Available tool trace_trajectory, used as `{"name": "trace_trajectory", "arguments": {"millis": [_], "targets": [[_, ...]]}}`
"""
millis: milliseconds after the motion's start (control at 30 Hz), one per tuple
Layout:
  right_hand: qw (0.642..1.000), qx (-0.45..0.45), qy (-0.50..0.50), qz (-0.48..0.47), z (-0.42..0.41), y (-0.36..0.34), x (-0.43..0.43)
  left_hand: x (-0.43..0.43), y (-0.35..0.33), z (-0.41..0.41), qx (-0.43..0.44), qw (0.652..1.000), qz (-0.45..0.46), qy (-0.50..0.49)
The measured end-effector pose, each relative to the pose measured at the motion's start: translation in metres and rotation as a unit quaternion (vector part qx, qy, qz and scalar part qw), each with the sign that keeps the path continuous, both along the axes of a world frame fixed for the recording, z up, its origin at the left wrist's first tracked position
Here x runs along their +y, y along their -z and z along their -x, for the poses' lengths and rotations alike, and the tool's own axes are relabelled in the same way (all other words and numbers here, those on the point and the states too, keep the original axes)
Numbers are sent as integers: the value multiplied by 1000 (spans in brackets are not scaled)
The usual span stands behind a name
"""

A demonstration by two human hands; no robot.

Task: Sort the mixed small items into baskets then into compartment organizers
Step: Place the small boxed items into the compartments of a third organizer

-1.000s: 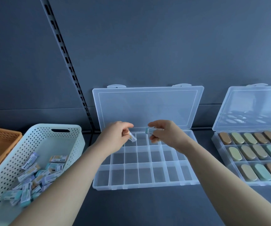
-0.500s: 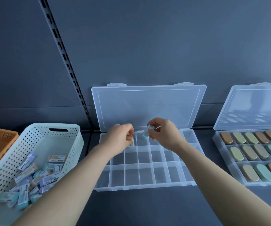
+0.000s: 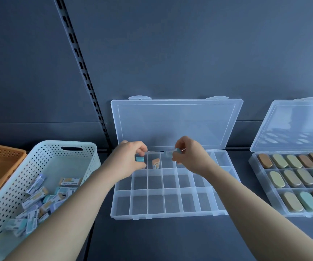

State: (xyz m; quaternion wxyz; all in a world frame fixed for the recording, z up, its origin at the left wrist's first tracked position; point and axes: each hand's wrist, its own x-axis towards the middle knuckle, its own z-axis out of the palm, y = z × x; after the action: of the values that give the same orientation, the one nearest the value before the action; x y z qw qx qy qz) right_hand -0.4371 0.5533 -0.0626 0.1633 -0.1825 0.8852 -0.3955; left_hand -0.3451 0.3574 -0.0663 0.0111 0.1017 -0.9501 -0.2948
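Observation:
A clear compartment organizer [image 3: 168,214] lies open in front of me, its lid leaning on the wall. My left hand [image 3: 128,162] hovers over the back-left compartments and holds a small teal eraser [image 3: 139,159]. An orange-sleeved eraser [image 3: 155,163] stands in a back-row compartment just right of that hand. My right hand [image 3: 189,157] pinches a teal eraser in a clear wrapper [image 3: 171,152] above the back row. A white perforated basket [image 3: 44,153] at the left holds several more wrapped erasers [image 3: 39,198].
A second open organizer [image 3: 261,178] at the right is filled with several oval brown, yellow and teal items. An orange basket [image 3: 3,157] sits at the far left edge. A slotted rail [image 3: 84,76] runs up the dark wall behind.
An orange-sleeved eraser now stands in a back-row compartment. My left hand has shifted left and shows a teal eraser. My right hand's eraser has turned more level over the back row.

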Motion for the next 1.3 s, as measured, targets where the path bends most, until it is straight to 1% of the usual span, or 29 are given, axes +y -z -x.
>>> {"name": "trace_trajectory", "arguments": {"millis": [100,200,267,333,400,467,533,633,767,867,967,1033,1100,1300], "targets": [[991,-80,41,99,0,-3,1,-20,-5,-11,2,999,18,-30],[963,-171,35,204,-4,-5,0,-33,-2,-16,-15,998,48,-34],[946,-215,22,241,-8,-7,-2,-36,3,-16,-29,997,64,-31],[940,-229,22,251,-11,-8,-4,-37,7,-16,-40,997,61,-33],[952,-199,25,231,-10,-8,-5,-36,9,-16,-45,997,51,-36],[977,-127,30,171,-6,-3,-5,-36,10,-15,-40,997,52,-36],[991,-65,32,115,-4,1,-4,-36,10,-14,-32,998,48,-33],[998,-2,17,62,-3,7,-5,-37,10,-12,-28,998,43,-30],[997,73,-29,-16,-6,11,-7,-37,11,-12,-38,998,30,-32],[991,100,-51,-68,-8,15,-10,-34,9,-10,-37,998,32,-32],[980,136,-68,-126,-8,18,-10,-25,6,-6,14,997,79,-1],[977,144,-78,-135,-7,18,-10,-14,4,-2,40,995,82,26],[978,139,-82,-136,-7,19,-10,-1,4,4,48,994,79,55],[977,134,-98,-136,-6,15,-10,19,7,17,21,991,95,94]]}}
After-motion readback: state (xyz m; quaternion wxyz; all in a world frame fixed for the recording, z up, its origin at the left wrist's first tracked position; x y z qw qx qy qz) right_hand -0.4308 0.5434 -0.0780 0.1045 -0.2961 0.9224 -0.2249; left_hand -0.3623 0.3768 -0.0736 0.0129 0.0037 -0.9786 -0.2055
